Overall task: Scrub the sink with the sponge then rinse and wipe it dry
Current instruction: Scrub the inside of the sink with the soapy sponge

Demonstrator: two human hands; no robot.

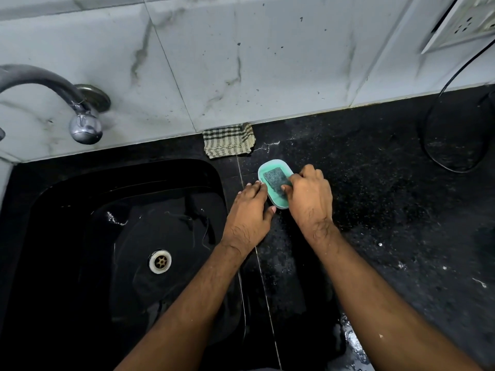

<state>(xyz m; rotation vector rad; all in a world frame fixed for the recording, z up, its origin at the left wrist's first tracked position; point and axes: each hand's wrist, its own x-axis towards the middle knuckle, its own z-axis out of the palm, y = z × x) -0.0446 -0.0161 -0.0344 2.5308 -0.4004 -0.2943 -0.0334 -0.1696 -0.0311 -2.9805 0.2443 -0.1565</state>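
A black sink (53, 188) fills the left side, wet, with a white drain (160, 261) near its middle. To its right on the black counter stands a pale green oval dish (278, 203) with a dark green sponge (274, 176) lying in it. My left hand (250, 207) holds the dish's left edge between fingers and thumb. My right hand (308, 195) reaches over the dish from the right, its fingertips pinching the sponge's near right part. A folded checked cloth (227, 140) lies at the wall behind the dish.
A metal tap (80, 113) juts from the tiled wall over the sink's back left corner. A black cable (434, 145) loops on the counter at far right below a wall socket (466, 22). Water drops lie on the counter near the front edge.
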